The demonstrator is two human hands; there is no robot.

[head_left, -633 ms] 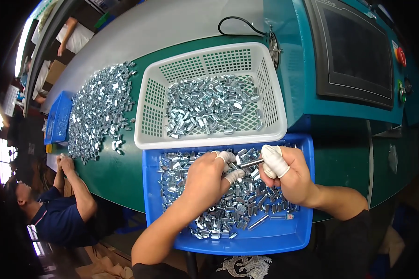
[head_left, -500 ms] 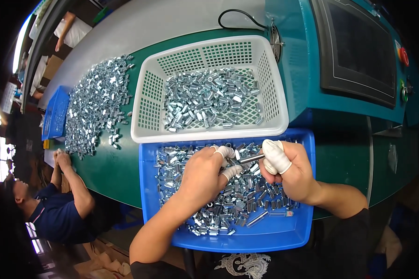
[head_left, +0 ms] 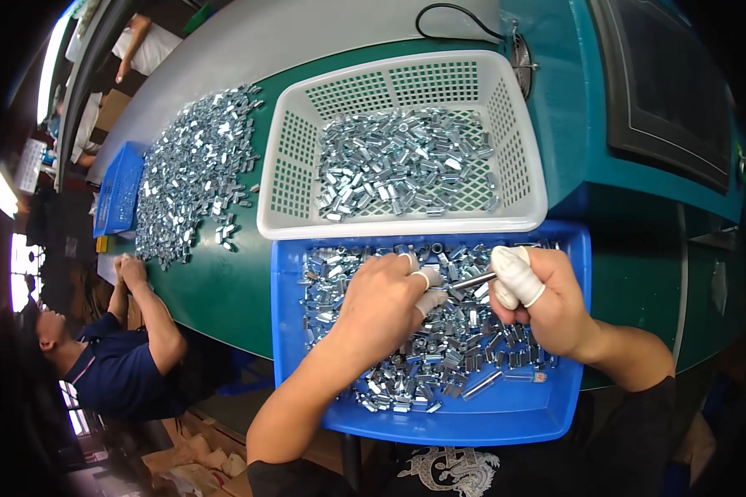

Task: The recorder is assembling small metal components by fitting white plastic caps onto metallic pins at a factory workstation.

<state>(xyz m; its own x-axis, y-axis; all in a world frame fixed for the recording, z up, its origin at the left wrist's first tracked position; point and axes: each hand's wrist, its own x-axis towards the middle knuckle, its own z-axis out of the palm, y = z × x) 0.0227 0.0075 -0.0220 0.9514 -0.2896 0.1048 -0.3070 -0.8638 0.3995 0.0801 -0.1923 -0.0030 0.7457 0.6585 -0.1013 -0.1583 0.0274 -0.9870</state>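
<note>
My right hand (head_left: 547, 294), white finger cots on its thumb and finger, grips a slim shiny metal rod (head_left: 474, 282). The rod points left toward my left hand (head_left: 381, 302), which also wears white cots. Its fingertips are bent together at the rod's tip; whatever lies between them is hidden. Both hands are above a blue bin (head_left: 464, 427) holding many small silver hex sleeves (head_left: 452, 352). At the bin's near right lie a clear tube (head_left: 482, 384) and another clear piece with a red-and-white end (head_left: 522, 377).
Behind the bin stands a white perforated basket (head_left: 406, 228) of similar sleeves. Left is a large loose pile (head_left: 195, 174) and a blue basket (head_left: 118, 195). A teal machine with a dark screen (head_left: 667, 83) rises at right. A co-worker (head_left: 116, 364) sits left.
The whole view has shifted, so the table appears further right and slightly higher. My left fingers have closed in near the rod's tip; the right hand keeps its grip.
</note>
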